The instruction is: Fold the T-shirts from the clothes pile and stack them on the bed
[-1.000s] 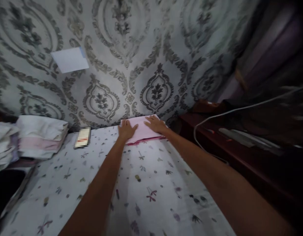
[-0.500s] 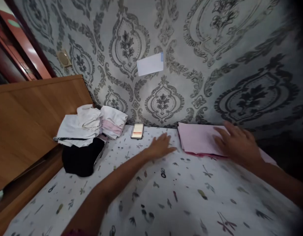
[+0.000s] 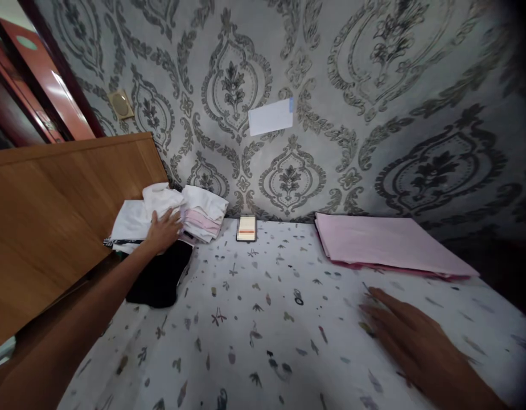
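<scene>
My left hand (image 3: 164, 230) rests at the front of a pile of white folded clothes (image 3: 132, 219), its fingers stretched out against the white cloth. Beneath its wrist lies a folded black garment (image 3: 158, 276). A second stack of white and pink folded clothes (image 3: 205, 208) sits just right of those fingers. Low over the patterned sheet, my right hand (image 3: 410, 333) is open, slightly blurred and holding nothing. Beyond it, a flat folded pink cloth (image 3: 386, 242) with a darker pink underside lies against the wall.
The patterned bedsheet (image 3: 246, 319) covers the bed. A phone (image 3: 246, 229) with a lit screen lies near the wall. On the left stands a wooden headboard (image 3: 75, 199). The patterned wall (image 3: 288, 176) bounds the far side, with a white paper (image 3: 271, 117) on it.
My left hand has moved left from the middle of the bed to the white clothes. My right hand has left the pink cloth and come nearer to me.
</scene>
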`<control>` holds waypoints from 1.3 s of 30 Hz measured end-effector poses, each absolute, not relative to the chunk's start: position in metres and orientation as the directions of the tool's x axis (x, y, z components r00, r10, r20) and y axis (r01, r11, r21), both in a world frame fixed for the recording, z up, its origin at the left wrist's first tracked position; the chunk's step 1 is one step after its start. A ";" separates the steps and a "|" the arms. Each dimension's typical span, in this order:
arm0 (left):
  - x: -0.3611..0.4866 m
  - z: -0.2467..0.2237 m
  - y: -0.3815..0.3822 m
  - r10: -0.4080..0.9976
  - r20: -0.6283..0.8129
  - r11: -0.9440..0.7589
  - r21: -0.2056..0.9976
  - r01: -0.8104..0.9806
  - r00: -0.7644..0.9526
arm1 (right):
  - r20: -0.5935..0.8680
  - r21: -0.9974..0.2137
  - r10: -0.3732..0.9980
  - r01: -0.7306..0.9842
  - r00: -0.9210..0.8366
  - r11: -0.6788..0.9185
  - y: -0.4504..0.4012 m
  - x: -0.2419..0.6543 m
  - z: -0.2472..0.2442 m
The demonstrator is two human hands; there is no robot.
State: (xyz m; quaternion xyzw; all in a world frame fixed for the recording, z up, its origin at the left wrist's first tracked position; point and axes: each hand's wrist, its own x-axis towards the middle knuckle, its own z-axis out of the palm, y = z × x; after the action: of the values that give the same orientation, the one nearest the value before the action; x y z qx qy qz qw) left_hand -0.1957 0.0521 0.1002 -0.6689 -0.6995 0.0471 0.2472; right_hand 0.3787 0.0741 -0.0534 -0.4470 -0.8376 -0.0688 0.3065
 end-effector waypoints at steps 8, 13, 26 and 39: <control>-0.165 0.108 0.089 0.957 0.279 0.029 -0.378 0.925 0.084 | 0.530 -0.309 0.745 0.726 -0.405 0.615 0.041 0.350 -0.062; -0.146 0.101 0.132 0.954 0.277 -0.010 -0.346 0.938 0.112 | 0.479 -0.312 0.779 0.751 -0.405 0.582 0.045 0.354 -0.062; -0.187 0.123 0.198 0.939 0.289 0.185 0.040 0.982 -0.188 | 0.418 -0.324 0.789 0.738 -0.450 0.593 0.043 0.361 -0.049; -0.224 0.150 0.217 0.708 0.376 0.037 0.825 0.563 -0.598 | 0.490 -0.382 0.800 0.740 -0.346 0.554 0.048 0.362 -0.079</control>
State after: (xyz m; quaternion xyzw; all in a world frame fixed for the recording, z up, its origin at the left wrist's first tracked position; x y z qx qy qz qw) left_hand -0.2235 0.2170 0.1504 -0.4433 -0.7168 -0.5340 -0.0676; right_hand 0.3624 0.0484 -0.0791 -0.4700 -0.8190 0.0462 0.3257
